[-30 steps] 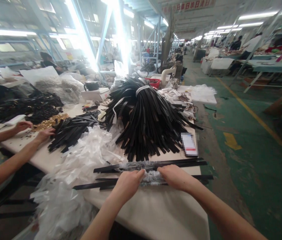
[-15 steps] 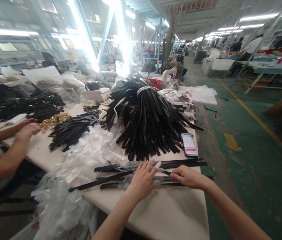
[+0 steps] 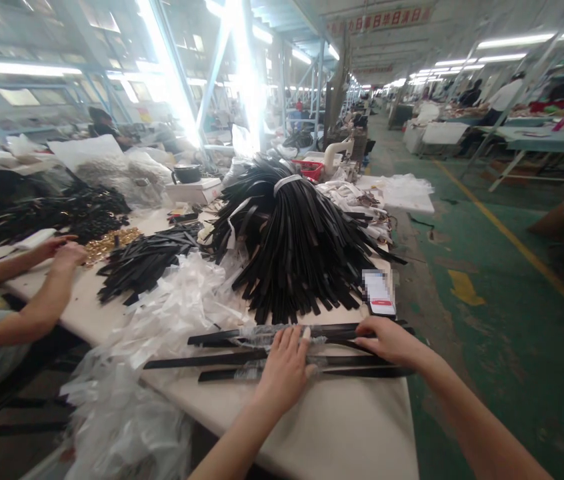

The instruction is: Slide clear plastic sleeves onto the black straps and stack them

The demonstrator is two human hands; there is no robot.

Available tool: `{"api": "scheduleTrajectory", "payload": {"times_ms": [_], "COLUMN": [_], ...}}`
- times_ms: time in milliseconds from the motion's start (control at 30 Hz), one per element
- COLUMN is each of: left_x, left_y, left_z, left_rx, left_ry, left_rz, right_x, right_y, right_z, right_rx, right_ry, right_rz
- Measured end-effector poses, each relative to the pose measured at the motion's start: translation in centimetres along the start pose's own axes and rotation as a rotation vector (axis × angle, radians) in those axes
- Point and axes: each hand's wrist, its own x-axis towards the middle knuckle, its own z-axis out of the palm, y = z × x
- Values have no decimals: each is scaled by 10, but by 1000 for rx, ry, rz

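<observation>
Several long black straps lie crosswise near the front of the table, with clear plastic wrap around their middle parts. My left hand rests flat across them, its fingers stretched out and one fingertip covered in white. At the right part of the straps, my right hand is closed, thumb against fingers, on a thin black strap that bows slightly toward my left hand. Just beyond the straps spreads a big tied bundle of black straps.
A phone lies beside the bundle at the table's right edge. Crumpled white plastic hangs over the front left. Left of it, a co-worker's hands are near gold-coloured small parts and shorter black strips.
My right hand has moved a little right and away from me with the strap. The strap's left part has straightened under my left hand, which has barely moved.
</observation>
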Motion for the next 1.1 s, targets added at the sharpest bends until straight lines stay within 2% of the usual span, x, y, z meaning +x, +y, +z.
{"api": "scheduleTrajectory", "payload": {"times_ms": [100,167,233,300,367,433,500,567,633,700,733,767,833,900,933,967,1033,1100], "left_x": [-22,-42,-70,-104,-142,-179,-211,-239,-262,-277,-281,-282,-273,-250,-235,-217,-176,-134], "left_y": [10,14,11,1,-17,-43,-73,-102,-126,-143,-150,-154,-159,-157,-154,-148,-133,-115], "left_z": [10,17,24,28,27,17,3,-9,-13,-11,-10,-11,-20,-42,-57,-73,-105,-133], "left_rx": [-28,-75,-143,-195,-168,-43,120,210,124,-65,-176,-298,-575,-901,-1066,-1205,-1346,-1432], "left_ry": [38,43,128,316,524,638,603,498,318,231,255,328,587,870,967,1010,1066,1011], "left_rz": [18,64,14,-161,-422,-707,-996,-1259,-1440,-1519,-1528,-1521,-1491,-1437,-1385,-1333,-1202,-1015], "right_x": [24,45,68,92,114,132,143,149,151,151,151,150,149,147,145,143,136,126], "right_y": [-6,-15,-26,-37,-47,-55,-60,-63,-64,-65,-65,-65,-65,-66,-67,-67,-71,-77], "right_z": [12,24,36,47,54,60,64,67,68,69,69,68,66,61,58,55,46,36], "right_rx": [-5,-15,-48,-92,-149,-211,-249,-256,-252,-249,-246,-243,-233,-220,-211,-200,-180,-116], "right_ry": [168,196,220,239,237,219,210,211,224,255,275,295,332,374,399,426,475,529], "right_rz": [12,30,61,116,197,274,318,335,352,370,375,376,374,368,363,356,336,292]}}
